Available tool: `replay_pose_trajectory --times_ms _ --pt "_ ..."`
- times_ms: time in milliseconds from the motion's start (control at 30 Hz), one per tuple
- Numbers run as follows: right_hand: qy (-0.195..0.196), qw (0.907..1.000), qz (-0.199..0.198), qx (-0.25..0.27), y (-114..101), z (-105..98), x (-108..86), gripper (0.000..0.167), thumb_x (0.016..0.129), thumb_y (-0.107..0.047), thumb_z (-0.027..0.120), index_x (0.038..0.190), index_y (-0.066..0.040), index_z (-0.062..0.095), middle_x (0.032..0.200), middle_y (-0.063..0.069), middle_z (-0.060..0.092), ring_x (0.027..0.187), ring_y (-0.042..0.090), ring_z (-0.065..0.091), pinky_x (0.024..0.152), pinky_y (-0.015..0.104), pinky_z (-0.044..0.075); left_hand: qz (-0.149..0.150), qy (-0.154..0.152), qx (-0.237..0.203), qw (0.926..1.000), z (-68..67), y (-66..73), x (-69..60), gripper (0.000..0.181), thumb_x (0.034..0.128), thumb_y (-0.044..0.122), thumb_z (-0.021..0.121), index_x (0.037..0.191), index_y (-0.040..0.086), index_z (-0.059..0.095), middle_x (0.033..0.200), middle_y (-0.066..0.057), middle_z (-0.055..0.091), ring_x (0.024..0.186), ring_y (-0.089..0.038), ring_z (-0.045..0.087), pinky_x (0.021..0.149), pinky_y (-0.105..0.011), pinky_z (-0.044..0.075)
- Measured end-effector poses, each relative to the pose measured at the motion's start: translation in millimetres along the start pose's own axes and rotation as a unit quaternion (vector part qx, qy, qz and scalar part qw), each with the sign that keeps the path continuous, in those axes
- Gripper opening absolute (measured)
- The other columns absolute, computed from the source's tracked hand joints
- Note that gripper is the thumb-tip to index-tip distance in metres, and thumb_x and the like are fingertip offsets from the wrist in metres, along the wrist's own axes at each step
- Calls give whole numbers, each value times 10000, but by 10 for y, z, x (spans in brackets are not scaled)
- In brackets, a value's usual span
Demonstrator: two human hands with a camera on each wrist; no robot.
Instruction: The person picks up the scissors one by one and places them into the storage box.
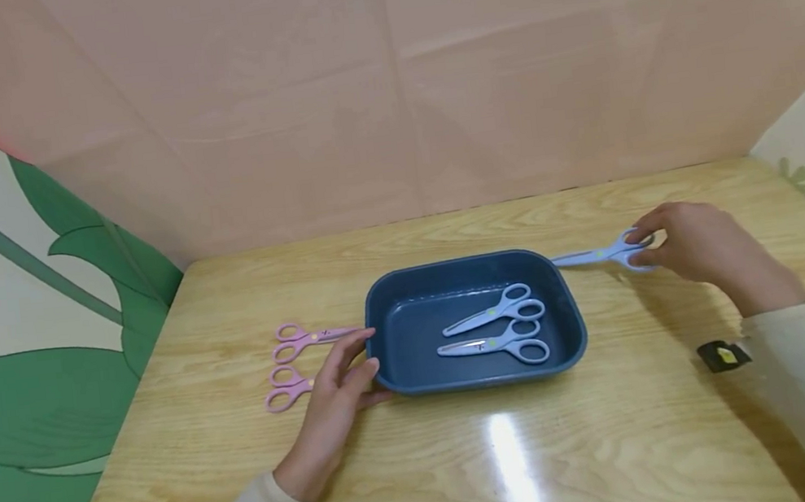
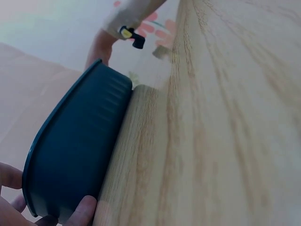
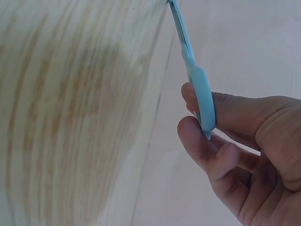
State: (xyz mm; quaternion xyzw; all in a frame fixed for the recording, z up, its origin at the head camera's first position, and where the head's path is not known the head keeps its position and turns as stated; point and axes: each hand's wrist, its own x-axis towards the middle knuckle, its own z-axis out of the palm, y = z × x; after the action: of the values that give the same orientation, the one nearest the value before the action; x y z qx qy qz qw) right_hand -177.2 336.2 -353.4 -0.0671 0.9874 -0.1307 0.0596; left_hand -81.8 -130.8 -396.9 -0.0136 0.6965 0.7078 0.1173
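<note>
A dark blue tray (image 1: pixel 417 387) stands on the table, with two pairs of light blue scissors lying in its right half, the upper pair (image 1: pixel 504 310) and the lower pair (image 1: pixel 508 342). My left hand (image 1: pixel 336 389) holds the tray's left end, fingertips at the rim and outer wall. My right hand (image 1: pixel 700 248) pinches another pair of light blue scissors (image 1: pixel 605 253) by the handles, between thumb and fingers. Their blades point left and meet the tray's right rim in the head view. In the right wrist view these scissors (image 3: pixel 202 96) appear edge-on.
Two pairs of pink scissors, the upper (image 1: pixel 301 341) and the lower (image 1: pixel 286 387), lie left of the tray, partly hidden by my left hand. The wooden table (image 1: pixel 206 419) meets a pink sheet (image 1: pixel 287 132) behind and a leaf-patterned wall (image 1: pixel 23 422) at left.
</note>
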Motion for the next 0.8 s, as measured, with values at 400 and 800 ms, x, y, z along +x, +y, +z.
replay_pose_trajectory --times_ms 400,800 --pt "-98 9996 240 -101 -14 -31 -40 410 817 -434 790 1143 -189 756 1274 299 619 1014 437 633 663 504 517 -4 1 29 10000 1 7 -13 423 1016 121 540 1435 110 484 1550 -100 414 1124 -309 636 845 -436 615" --pt "-90 9993 223 -270 -41 -41 -56 450 783 -494 794 1112 -187 773 1263 318 616 1035 486 613 643 505 526 -62 -15 44 10000 -11 -4 -7 430 1017 118 534 1443 127 478 1552 -88 409 1097 -308 651 842 -424 617"
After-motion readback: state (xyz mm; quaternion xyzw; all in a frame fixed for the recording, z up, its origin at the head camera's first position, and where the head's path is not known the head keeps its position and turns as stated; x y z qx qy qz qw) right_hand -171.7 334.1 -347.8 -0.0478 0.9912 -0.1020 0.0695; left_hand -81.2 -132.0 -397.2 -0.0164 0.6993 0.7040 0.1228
